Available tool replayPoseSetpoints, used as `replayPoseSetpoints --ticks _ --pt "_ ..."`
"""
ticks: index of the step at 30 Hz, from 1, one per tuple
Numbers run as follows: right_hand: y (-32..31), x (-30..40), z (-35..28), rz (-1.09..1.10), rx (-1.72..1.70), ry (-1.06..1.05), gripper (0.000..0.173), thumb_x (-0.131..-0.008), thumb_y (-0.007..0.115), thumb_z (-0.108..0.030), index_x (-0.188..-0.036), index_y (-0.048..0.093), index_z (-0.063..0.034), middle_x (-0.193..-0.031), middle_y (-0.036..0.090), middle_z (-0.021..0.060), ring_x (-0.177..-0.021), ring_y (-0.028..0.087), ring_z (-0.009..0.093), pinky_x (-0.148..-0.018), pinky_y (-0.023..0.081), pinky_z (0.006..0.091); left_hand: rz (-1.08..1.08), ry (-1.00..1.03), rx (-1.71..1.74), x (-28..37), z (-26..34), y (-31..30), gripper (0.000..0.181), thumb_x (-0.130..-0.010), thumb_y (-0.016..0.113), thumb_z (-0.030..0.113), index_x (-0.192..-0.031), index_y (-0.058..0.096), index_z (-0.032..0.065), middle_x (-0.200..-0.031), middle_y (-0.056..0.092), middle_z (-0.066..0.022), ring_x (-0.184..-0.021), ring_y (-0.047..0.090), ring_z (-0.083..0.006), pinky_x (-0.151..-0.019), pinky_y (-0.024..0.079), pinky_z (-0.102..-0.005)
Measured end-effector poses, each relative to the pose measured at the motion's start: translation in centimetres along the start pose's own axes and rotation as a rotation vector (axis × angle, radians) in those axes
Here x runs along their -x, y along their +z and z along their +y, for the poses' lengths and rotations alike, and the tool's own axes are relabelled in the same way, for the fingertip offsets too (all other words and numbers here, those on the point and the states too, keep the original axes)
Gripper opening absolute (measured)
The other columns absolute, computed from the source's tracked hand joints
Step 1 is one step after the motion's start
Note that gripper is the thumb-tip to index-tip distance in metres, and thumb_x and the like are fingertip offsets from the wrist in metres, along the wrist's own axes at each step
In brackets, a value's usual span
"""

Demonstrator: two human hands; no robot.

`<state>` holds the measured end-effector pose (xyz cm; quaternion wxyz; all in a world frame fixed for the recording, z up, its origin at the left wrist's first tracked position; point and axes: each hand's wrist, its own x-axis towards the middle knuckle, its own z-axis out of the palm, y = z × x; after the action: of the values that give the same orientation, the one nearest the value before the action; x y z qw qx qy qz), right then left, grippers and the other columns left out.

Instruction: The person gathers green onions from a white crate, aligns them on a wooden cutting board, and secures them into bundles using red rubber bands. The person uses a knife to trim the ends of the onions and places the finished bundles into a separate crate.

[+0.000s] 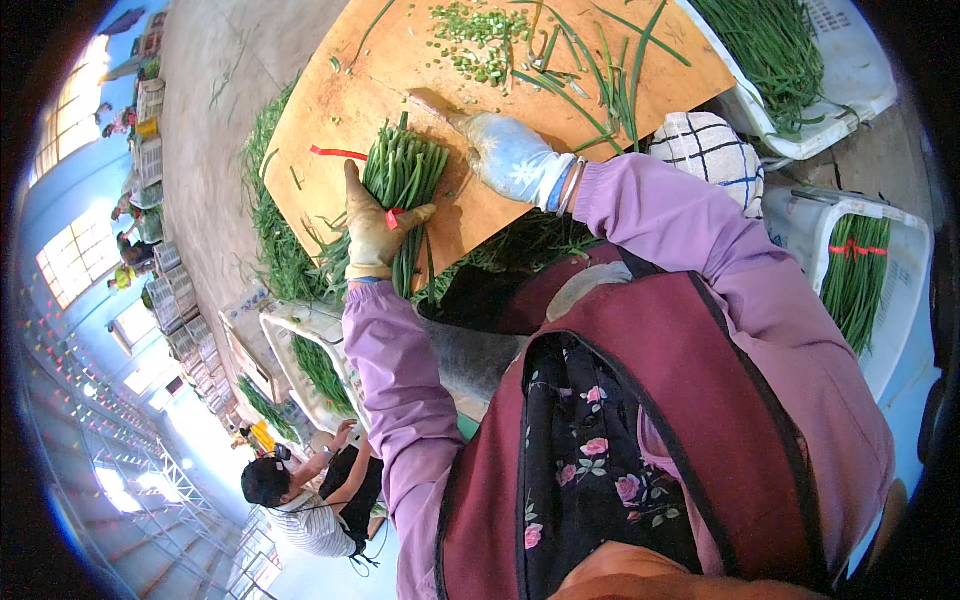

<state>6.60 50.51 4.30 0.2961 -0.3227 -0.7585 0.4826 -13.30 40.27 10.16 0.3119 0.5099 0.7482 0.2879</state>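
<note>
My left hand (379,229), in a soiled pale glove, grips a bunch of green stalks (405,169) bound with red tape (393,218). The cut ends point away from me over an orange-yellow board. My right hand (506,154), in a blue and white patterned glove, is closed on what looks like a knife. Its narrow blade (431,106) lies low over the board (480,187), beyond the bunch and apart from it; the handle is hidden in my fist. A loose strip of red tape (337,153) lies beside my left thumb. Chopped green pieces (480,37) are scattered at the far side.
Loose stalks (619,94) lie on the board's right side. White crates (911,225) at right hold green stalks, one bunch red-tied; a checked cloth (709,157) is nearby. Cut greens (277,217) heap beyond the left edge. Another crate (281,322) and a seated person (315,502) are at lower left.
</note>
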Motion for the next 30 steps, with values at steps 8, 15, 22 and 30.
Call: replayPoseSetpoints --ticks 8,15,22,30 --pt "-1.0 -0.1 -2.3 -0.05 0.027 0.001 0.028 -0.082 0.049 -0.011 -0.106 0.062 -0.0035 -0.096 0.064 0.0228 -0.09 0.061 0.041 -0.077 0.05 0.0482 0.037 -0.02 -0.377 -0.4 -2.6 -1.9 0.121 -0.043 0.094 0.027 -0.137 0.027 -0.0076 -0.121 0.054 -0.0249 -0.112 0.055 -0.0344 -0.095 0.045 -0.0387" --pt "-0.7 0.9 -2.0 0.031 -0.037 0.018 0.043 -0.081 0.054 -0.008 -0.123 0.052 0.0043 -0.111 0.059 0.025 -0.104 0.056 0.039 -0.091 0.046 0.0412 0.049 -0.044 -0.478 -1.1 -3.0 -1.1 0.101 -0.055 0.091 0.023 -0.132 0.032 -0.0037 -0.116 0.06 -0.0176 -0.106 0.059 -0.0269 -0.09 0.048 -0.036" --pt "-0.7 1.6 -1.4 -0.112 0.168 -0.049 0.042 -0.084 0.05 -0.008 -0.125 0.052 0.0002 -0.111 0.059 0.0242 -0.097 0.06 0.038 -0.085 0.049 0.04 0.085 0.056 -0.57 -0.7 -2.7 -0.6 0.09 -0.065 0.084 0.021 -0.135 0.031 -0.0012 -0.119 0.058 -0.0156 -0.108 0.058 -0.026 -0.09 0.049 -0.0415" --pt "-2.8 -3.1 0.1 -0.125 0.863 -0.24 0.037 -0.089 0.041 -0.007 -0.124 0.054 -0.0067 -0.098 0.063 0.0174 -0.084 0.064 0.035 -0.07 0.052 0.0433 0.14 0.025 -0.453 0.2 -2.6 -0.2 0.111 -0.047 0.09 0.014 -0.137 0.028 -0.0047 -0.122 0.054 -0.0192 -0.111 0.055 -0.0282 -0.094 0.045 -0.0347"
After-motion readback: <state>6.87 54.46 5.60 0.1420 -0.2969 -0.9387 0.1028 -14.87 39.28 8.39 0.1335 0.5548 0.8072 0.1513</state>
